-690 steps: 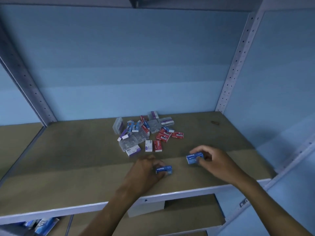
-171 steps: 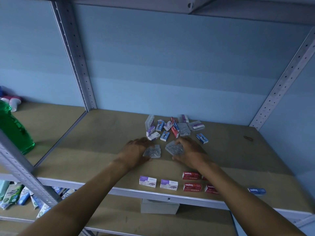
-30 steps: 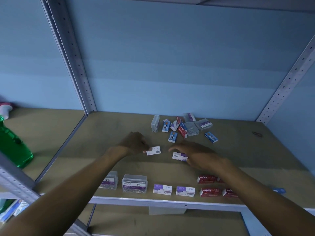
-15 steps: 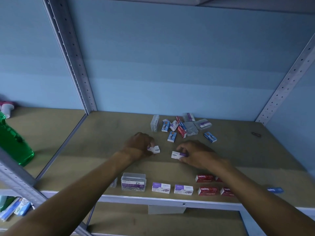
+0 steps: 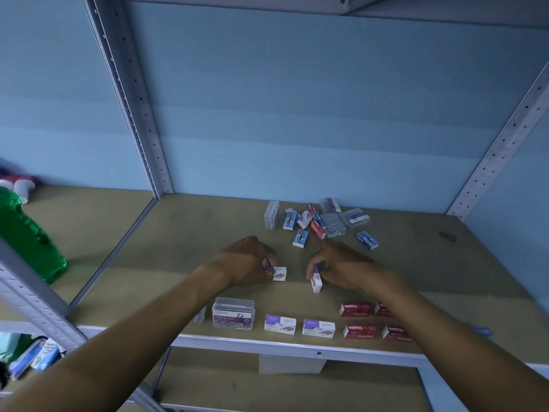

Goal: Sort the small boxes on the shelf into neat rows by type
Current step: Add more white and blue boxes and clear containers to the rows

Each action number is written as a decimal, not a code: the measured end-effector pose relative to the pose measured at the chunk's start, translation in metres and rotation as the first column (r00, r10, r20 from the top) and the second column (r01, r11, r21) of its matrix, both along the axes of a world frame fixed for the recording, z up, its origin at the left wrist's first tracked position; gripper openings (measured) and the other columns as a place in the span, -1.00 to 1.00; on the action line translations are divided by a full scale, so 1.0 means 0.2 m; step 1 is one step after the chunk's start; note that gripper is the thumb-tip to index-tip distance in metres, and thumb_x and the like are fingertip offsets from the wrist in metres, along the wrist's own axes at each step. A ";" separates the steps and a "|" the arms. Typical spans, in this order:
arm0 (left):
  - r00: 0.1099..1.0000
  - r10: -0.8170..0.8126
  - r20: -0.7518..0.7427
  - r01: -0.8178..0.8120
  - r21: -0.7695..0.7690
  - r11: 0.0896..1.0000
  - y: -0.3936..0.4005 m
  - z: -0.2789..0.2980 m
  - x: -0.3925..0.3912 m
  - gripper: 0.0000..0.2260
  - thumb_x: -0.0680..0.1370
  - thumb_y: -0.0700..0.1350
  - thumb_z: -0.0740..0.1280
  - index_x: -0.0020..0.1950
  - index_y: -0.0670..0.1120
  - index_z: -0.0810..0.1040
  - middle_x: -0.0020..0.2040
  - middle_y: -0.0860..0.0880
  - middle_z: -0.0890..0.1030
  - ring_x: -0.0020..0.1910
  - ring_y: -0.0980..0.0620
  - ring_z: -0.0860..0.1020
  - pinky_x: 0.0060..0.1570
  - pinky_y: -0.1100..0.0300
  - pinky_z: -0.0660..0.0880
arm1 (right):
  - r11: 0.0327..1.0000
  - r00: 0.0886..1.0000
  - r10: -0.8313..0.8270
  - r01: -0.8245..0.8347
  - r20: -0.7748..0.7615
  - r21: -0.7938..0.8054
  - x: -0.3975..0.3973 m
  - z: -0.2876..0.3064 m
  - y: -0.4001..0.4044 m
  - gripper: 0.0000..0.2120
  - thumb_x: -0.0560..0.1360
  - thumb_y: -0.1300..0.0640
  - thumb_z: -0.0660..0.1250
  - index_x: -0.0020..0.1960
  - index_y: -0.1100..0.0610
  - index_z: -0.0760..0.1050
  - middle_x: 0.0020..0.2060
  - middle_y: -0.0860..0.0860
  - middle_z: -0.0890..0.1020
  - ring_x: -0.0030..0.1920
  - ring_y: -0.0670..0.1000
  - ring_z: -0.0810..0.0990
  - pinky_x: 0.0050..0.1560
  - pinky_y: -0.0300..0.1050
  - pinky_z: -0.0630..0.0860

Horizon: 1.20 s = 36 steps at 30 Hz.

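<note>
Pinched in each hand: 1 purple-and-white box.
Left hand [image 5: 249, 263] grips the left box [image 5: 279, 273]; right hand [image 5: 341, 264] has tipped the right box [image 5: 316, 282] on end since 0.5 s ago.

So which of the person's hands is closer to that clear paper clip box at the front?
Left. The left hand is just behind the clear paper clip box, slightly to its right; the right hand is well off to the box's right, behind the red staples boxes.

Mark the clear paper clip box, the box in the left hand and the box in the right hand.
clear paper clip box [image 5: 233, 317], head view, front label.
box in left hand [image 5: 280, 273], head view, exposed white face.
box in right hand [image 5: 316, 283], head view, white side.
</note>
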<state>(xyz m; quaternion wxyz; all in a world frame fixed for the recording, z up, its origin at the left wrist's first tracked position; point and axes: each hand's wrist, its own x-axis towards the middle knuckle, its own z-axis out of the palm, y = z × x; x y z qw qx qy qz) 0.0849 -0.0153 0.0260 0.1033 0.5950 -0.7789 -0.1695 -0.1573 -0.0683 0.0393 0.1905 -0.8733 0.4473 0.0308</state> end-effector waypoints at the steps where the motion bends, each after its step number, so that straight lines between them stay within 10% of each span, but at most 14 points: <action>1: 1.000 0.006 0.006 -0.006 0.001 1.000 0.01 -0.01 0.00 -0.83 0.41 0.00 0.40 -0.02 0.10 0.68 -0.11 0.15 0.68 -0.18 0.16 0.59 -0.15 0.35 0.48 | 1.000 1.000 -0.001 0.001 0.019 0.004 0.00 0.00 0.01 -0.59 0.55 0.34 0.24 -0.03 -0.11 0.72 -0.12 -0.23 0.49 -0.09 -0.16 0.50 0.00 -0.22 0.51; 5: 0.999 0.036 -0.001 -0.036 0.005 0.999 0.02 -0.01 0.00 -0.75 0.37 0.04 0.42 0.03 0.10 0.67 -0.07 0.18 0.68 -0.13 0.17 0.60 -0.09 0.33 0.52 | 0.986 0.975 -0.164 0.156 0.147 0.063 0.01 0.02 0.03 -0.71 0.61 0.21 0.21 0.15 -0.07 0.63 0.00 -0.12 0.64 0.03 -0.07 0.61 0.02 -0.21 0.52; 9: 0.999 0.033 0.019 -0.033 -0.031 0.999 0.02 0.00 0.01 -0.81 0.42 0.02 0.46 0.00 0.04 0.67 -0.08 0.13 0.69 -0.12 0.14 0.60 -0.06 0.33 0.51 | 0.947 0.947 -0.319 0.317 0.047 0.042 0.02 0.01 0.04 -0.69 0.49 -0.17 0.44 -0.13 0.07 0.71 -0.15 -0.01 0.72 -0.12 -0.01 0.67 -0.14 -0.18 0.55; 36: 0.988 -0.144 0.057 0.151 -0.129 0.980 0.21 -0.04 -0.08 -0.83 0.41 0.13 0.46 -0.04 0.16 0.68 -0.15 0.20 0.70 -0.15 0.21 0.58 -0.08 0.20 0.58 | 1.000 0.996 -0.007 0.005 0.085 0.024 -0.07 0.00 0.34 -0.88 0.50 0.04 0.49 0.03 -0.04 0.72 -0.06 -0.13 0.75 -0.11 -0.20 0.66 -0.03 -0.15 0.62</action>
